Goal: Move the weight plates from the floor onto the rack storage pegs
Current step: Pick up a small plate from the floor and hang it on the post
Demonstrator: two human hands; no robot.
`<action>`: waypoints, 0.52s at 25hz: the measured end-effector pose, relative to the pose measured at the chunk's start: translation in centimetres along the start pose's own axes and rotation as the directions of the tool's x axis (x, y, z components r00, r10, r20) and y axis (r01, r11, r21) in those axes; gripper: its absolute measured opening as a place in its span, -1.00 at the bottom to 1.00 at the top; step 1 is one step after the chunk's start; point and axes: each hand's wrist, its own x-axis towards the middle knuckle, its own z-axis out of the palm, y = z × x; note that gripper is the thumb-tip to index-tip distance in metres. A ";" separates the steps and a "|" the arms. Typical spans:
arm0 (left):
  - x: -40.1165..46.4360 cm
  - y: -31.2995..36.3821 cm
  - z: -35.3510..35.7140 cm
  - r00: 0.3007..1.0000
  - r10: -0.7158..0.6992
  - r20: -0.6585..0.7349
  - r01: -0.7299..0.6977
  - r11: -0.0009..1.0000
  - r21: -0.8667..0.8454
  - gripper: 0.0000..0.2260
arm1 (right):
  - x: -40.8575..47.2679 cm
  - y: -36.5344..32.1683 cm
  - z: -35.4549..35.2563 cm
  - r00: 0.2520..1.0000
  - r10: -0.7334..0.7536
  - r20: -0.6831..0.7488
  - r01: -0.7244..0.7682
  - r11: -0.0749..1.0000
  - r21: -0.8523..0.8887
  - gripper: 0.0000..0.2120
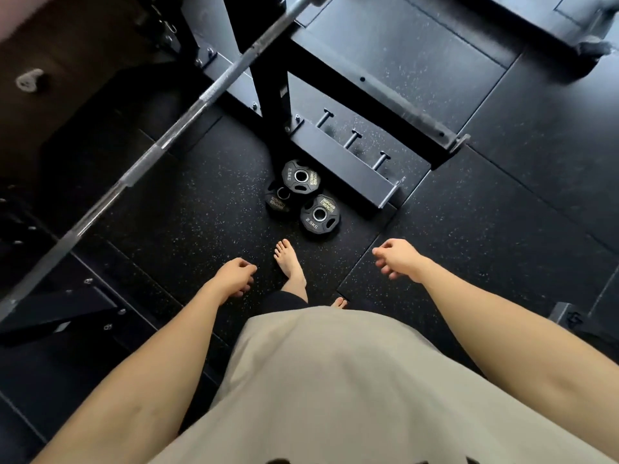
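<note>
Speckled black rubber floor, three weight plates clustered

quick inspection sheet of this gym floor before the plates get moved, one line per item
surface: black speckled rubber floor tiles, seams visible.
job's things: three small weight plates lie flat in a cluster on the floor by the rack base; the top plate overlaps the middle plate; the near plate reads 2.5KG. Three storage pegs on the rack base are bare.
clutter: nothing seen.
grippers: left hand and right hand hang loosely curled, holding nothing, apart from the plates.
cables: nothing seen.
surroundings: barbell crosses diagonally above the floor; black rack upright; bare foot near the plates.
</note>
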 end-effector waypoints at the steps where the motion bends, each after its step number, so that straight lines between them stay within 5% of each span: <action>1: 1.1 0.9 -0.6 1.000 -0.004 0.012 0.004 1.000 0.001 -0.79 | 0.9 -1.2 -0.3 1.000 0.014 -0.009 -0.014 1.000 0.017 -0.82; 13: 28.6 6.6 -0.3 0.992 -0.125 0.034 0.127 0.991 -0.051 -0.88 | 30.5 -11.5 3.8 0.995 0.097 0.030 -0.100 0.985 0.142 -0.82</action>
